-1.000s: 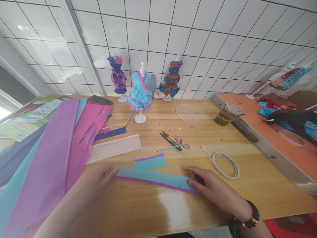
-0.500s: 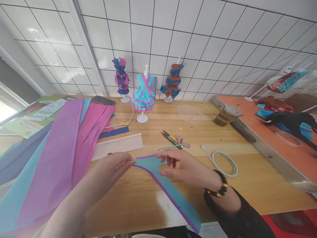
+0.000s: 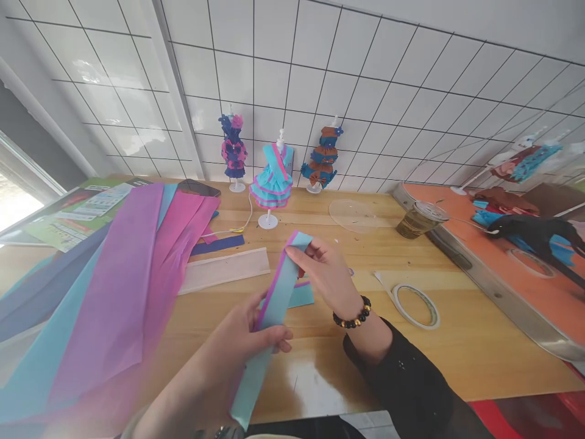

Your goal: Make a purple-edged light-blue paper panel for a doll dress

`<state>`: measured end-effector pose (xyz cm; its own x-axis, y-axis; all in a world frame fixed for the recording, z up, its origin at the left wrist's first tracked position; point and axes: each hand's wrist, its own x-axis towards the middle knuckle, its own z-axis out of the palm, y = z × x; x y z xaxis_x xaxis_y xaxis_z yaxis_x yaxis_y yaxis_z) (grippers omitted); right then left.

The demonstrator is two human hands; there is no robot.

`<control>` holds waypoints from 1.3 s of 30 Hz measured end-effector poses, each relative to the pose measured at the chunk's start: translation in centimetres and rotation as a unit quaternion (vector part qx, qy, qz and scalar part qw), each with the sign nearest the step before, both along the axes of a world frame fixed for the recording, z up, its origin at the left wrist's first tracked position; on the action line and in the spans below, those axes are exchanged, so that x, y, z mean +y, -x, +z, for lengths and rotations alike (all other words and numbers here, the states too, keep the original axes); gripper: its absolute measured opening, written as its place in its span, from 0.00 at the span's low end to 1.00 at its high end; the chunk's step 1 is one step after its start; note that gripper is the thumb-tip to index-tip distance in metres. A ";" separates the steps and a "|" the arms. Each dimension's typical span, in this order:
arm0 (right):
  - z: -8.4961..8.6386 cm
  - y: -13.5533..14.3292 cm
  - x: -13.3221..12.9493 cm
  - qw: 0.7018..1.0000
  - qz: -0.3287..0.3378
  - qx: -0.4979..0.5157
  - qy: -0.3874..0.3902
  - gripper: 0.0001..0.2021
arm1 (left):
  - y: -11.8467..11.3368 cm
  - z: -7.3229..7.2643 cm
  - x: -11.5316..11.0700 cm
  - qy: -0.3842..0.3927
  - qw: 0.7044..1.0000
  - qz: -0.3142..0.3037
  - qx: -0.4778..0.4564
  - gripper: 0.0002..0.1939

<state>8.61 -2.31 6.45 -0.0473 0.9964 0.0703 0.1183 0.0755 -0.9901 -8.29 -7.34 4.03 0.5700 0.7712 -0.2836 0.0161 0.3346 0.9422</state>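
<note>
A long turquoise strip (image 3: 280,289) with a purple border along one edge slants up and away from me over the table. My right hand (image 3: 326,268) pinches its far end between thumb and fingers. Lower down, my left hand (image 3: 256,338) wraps its thumb and fingers round the middle of the strip. The strip's near end hangs towards the table's front edge. Partly hidden behind my right hand lies a shorter turquoise piece (image 3: 301,297) with purple edging. The scissors-like snips are covered by my right hand.
Purple, pink and blue sheets (image 3: 114,280) cover the left side. A white strip (image 3: 226,270) lies beside them. Small dressed mannequins stand behind, one in a turquoise dress (image 3: 273,180). At right are a tape roll (image 3: 417,306), a lidded cup (image 3: 420,218) and an orange-topped case (image 3: 457,210).
The strip has swung round, from trailing to the lower right to slanting up and away. My right hand has closed on its far end; my left hand has moved nearer and grips its middle.
</note>
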 end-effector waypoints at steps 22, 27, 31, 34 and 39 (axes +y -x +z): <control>-4.4 -4.2 -1.9 0.901 0.156 -0.404 -0.005 0.04 | 6.3 -1.6 2.2 -0.050 0.960 0.061 0.268 0.24; -3.2 -5.8 -4.0 0.900 0.191 -0.392 0.023 0.07 | 6.2 -1.8 2.3 -0.077 0.953 0.044 0.291 0.23; -2.4 -6.8 -5.7 0.921 0.166 -0.341 0.094 0.07 | 5.2 -1.9 2.6 -0.113 0.953 -0.004 0.282 0.22; -2.2 -7.1 -6.5 0.935 0.142 -0.305 0.111 0.09 | 3.9 -1.8 3.0 -0.170 0.941 -0.038 0.289 0.19; -2.9 -6.8 -6.6 0.957 0.139 -0.219 0.129 0.11 | 2.7 -2.0 3.6 -0.299 0.877 -0.068 0.370 0.17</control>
